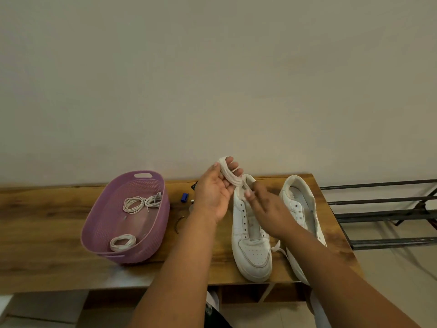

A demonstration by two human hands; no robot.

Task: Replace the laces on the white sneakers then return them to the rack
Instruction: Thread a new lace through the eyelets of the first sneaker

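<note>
The step in hand looks like winding a flat white lace (228, 172) into a bundle around the fingers of the left hand (214, 192), which is raised above the back edge of the wooden table (47, 223). To do it well, the left fingers should stay spread enough that the loops lie side by side and do not slip off the tips, while the right hand (264, 207) feeds the loose tail with light, even tension so that each turn sits flat without twisting. The left grip is curled on the lace, thumb against the coil and fingertips poking above it; the right grip seems to pinch the tail just below the coil, though blur there makes the finger contact uncertain. The coil sits in the left grip itself, directly above the heel of the nearer white leather sneaker (251, 235), which lies unlaced, toe toward the front edge of the table. The second white sneaker (300, 209) lies just beside it toward the right edge, a loose lace end trailing between the two near their toes. Toward the left side stands a purple perforated plastic basket (99, 223) holding three coiled white laces (133, 204), well apart from both hands. The black metal shoe rack (383, 216) stands past the right edge of the table.
</note>
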